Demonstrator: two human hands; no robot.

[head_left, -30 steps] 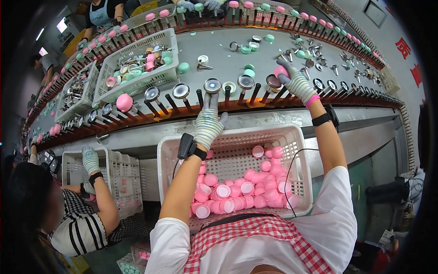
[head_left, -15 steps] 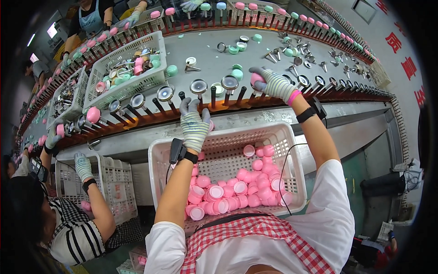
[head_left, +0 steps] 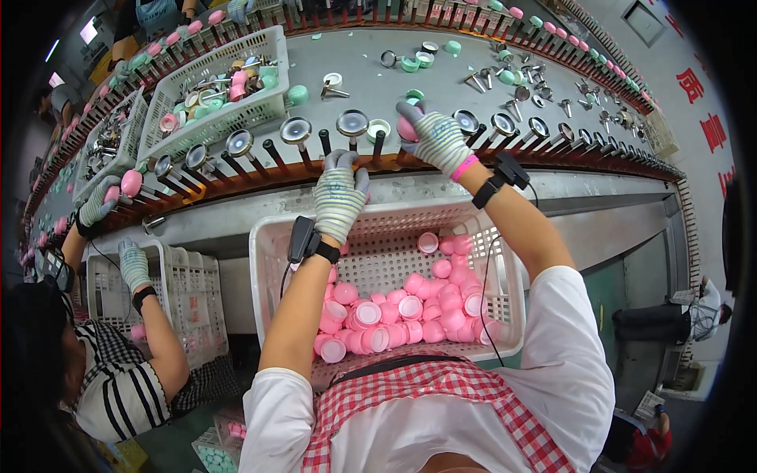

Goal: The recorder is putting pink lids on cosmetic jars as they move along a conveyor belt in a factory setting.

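My right hand (head_left: 443, 142), in a striped knit glove with grey fingertips, pinches a pink cap (head_left: 407, 129) above the near row of black upright pins. My left hand (head_left: 339, 201), gloved alike, is at the row's near edge with fingers bent; whatever it holds is hidden beneath it. Beside the hands, round metal-faced pieces (head_left: 352, 123) sit on pins, with a bare black pin (head_left: 379, 145) between my hands. Below my forearms, a white plastic basket (head_left: 257, 276) holds many pink caps (head_left: 388, 314), some showing white insides.
Past the pins, a grey table (head_left: 347, 59) carries loose metal-stemmed pieces and green caps (head_left: 298, 94). A white crate (head_left: 277, 55) of mixed parts stands at left. A co-worker's gloved hand (head_left: 134, 264) is over another basket (head_left: 193, 299). A black cable (head_left: 482, 303) hangs across my basket.
The metal-faced pieces on the near pins have moved left. My right hand has moved left with the pink cap. My left hand stays near the row's edge. The whole view has shifted slightly.
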